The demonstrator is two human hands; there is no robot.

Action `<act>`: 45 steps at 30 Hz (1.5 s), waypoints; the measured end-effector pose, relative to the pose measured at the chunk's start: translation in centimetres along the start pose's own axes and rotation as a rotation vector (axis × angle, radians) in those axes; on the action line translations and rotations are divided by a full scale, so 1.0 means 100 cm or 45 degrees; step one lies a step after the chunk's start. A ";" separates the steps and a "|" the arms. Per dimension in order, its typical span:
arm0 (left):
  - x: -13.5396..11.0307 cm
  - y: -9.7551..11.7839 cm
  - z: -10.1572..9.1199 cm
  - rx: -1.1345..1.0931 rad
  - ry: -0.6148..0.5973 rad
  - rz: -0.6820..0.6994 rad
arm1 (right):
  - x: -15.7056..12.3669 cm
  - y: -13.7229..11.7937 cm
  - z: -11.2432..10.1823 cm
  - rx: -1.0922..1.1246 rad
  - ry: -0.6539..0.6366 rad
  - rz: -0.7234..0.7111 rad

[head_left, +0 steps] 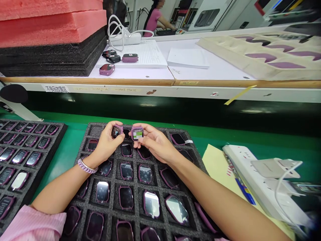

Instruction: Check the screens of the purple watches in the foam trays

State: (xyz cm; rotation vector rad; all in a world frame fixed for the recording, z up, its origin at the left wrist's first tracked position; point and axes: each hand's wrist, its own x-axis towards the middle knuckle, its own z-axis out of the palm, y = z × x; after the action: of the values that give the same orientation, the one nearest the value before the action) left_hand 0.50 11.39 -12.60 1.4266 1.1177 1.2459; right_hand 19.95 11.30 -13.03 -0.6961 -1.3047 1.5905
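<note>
Both of my hands are raised over the far part of a black foam tray (114, 180) whose compartments hold several purple-framed smartwatch bodies. My left hand (110, 139) is closed on a smartwatch (116, 131) with a lit dial on its dark screen. Close beside it, my right hand (152, 140) grips a second smartwatch (137, 134), whose screen shows green and white blocks. The two watches are held apart, screens facing me. Below them, a smartwatch (126, 150) lies in its compartment. My forearms hide parts of the tray.
Another foam tray (27, 157) with watches sits at left. A white power strip (250, 167), yellow paper (213, 157) and blue pen (245, 191) lie right. The shelf above holds a foam stack (50, 40), loose watches (130, 58) and a pale tray (263, 63). A person (153, 20) works behind.
</note>
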 end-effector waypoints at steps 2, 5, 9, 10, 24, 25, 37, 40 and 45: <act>0.000 0.000 0.000 0.015 -0.003 -0.004 | 0.000 0.000 0.000 -0.004 -0.003 0.005; 0.000 -0.001 0.000 0.023 -0.003 -0.019 | 0.000 0.001 -0.001 0.008 -0.018 0.003; 0.000 -0.002 -0.001 0.033 0.020 -0.019 | 0.000 0.002 -0.001 0.025 -0.027 -0.003; 0.000 -0.002 -0.001 0.037 0.022 -0.018 | 0.001 0.002 -0.002 0.023 -0.027 -0.005; 0.000 -0.006 -0.001 0.127 0.035 -0.062 | 0.001 0.003 -0.002 0.019 -0.018 0.035; -0.001 -0.006 -0.001 0.132 0.035 -0.061 | 0.001 0.004 -0.002 0.037 -0.007 0.053; 0.000 -0.002 -0.001 0.178 0.019 -0.037 | 0.011 0.013 -0.013 0.370 0.244 0.348; -0.001 -0.001 -0.001 0.174 0.024 -0.020 | 0.011 0.013 -0.014 0.362 0.238 0.353; -0.001 -0.003 -0.001 0.149 0.023 -0.018 | 0.010 0.014 -0.016 0.322 0.215 0.326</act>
State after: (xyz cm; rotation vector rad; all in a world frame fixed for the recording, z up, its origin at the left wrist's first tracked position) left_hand 0.35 11.39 -12.87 1.4942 1.2286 1.2018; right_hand 20.45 12.90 -14.68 -0.8425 -0.8987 1.8195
